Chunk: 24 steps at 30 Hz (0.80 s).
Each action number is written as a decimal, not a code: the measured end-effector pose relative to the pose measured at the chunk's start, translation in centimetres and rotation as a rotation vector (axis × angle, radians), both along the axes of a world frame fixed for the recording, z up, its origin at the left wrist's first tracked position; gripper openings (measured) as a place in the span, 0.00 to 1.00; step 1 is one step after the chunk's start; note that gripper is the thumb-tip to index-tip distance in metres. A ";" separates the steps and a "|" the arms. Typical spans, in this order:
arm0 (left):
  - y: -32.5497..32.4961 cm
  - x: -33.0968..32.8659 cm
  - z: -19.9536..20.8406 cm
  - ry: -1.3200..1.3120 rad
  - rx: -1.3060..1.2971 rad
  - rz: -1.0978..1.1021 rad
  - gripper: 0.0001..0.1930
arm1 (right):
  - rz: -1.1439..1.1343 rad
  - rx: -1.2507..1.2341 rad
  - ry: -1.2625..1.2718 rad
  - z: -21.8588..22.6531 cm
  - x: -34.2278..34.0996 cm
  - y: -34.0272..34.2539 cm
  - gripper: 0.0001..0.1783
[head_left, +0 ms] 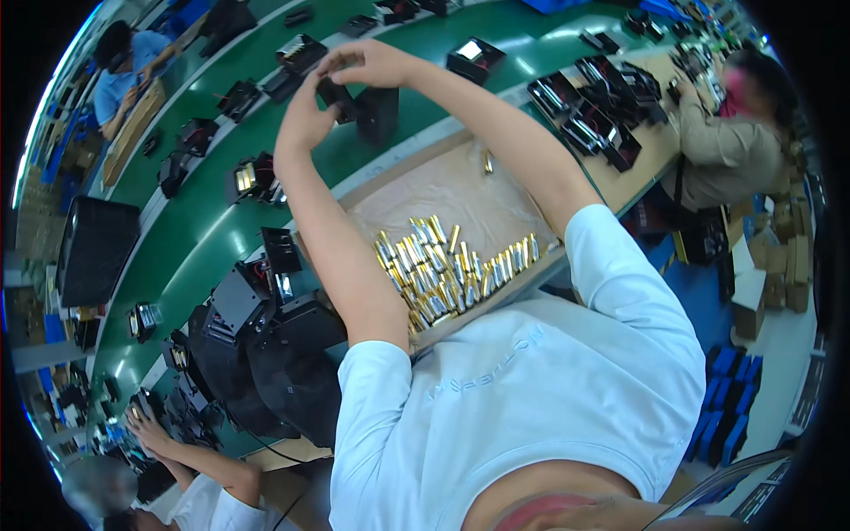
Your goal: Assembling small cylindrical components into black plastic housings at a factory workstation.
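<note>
Both my arms reach out over a green conveyor belt [425, 99]. Between my hands is a dark, box-shaped case [379, 115], its outline blurred. My left hand [305, 117] grips the near left side of it, fingers bent around the edge. From above and the right, my right hand [367, 64] curls its fingers onto the upper part. What lies inside the case is hidden. Below my forearms, a shallow cardboard tray [425, 177] holds many gold-and-silver cylindrical batteries [434, 265], heaped toward its near side. A lone battery [488, 162] lies near its far right.
Open black cases [475, 58] stand along the belt. More black cases [595, 115] are piled on the right-hand table. Black units [239, 301] crowd my left side. Co-workers sit at the right [739, 133], far left [128, 71] and lower left [212, 487].
</note>
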State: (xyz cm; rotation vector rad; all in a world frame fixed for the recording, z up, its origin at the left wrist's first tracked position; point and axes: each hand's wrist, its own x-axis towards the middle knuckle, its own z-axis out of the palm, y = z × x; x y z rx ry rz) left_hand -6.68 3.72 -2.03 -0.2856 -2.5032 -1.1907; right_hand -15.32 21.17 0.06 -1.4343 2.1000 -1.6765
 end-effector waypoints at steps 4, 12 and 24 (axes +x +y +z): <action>2.5 -0.8 2.7 -0.296 0.017 -0.069 0.21 | -0.434 0.196 0.357 1.3 2.0 5.2 0.15; 5.4 -1.9 0.6 -0.400 0.648 -0.105 0.17 | -0.424 0.941 0.126 4.0 18.0 14.8 0.13; 5.8 -2.4 -1.6 -0.574 1.158 0.012 0.16 | -0.672 1.436 -0.136 2.9 26.3 17.9 0.23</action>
